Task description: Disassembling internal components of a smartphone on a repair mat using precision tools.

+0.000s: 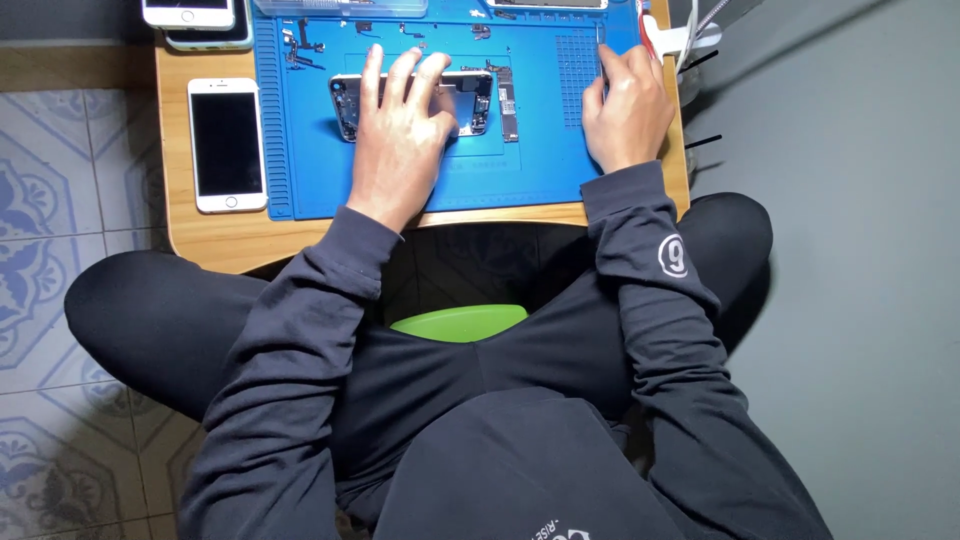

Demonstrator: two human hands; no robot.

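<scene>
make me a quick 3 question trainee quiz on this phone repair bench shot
1. True or false: the left hand rests flat on the opened phone lying on the blue mat.
2. Where is the white phone with the dark screen? A on the blue mat; B on the wooden table, left of the mat; C on the person's lap.
3. Fill in: the right hand is at the mat's ____ edge.

Key: 1 true; 2 B; 3 right
</scene>
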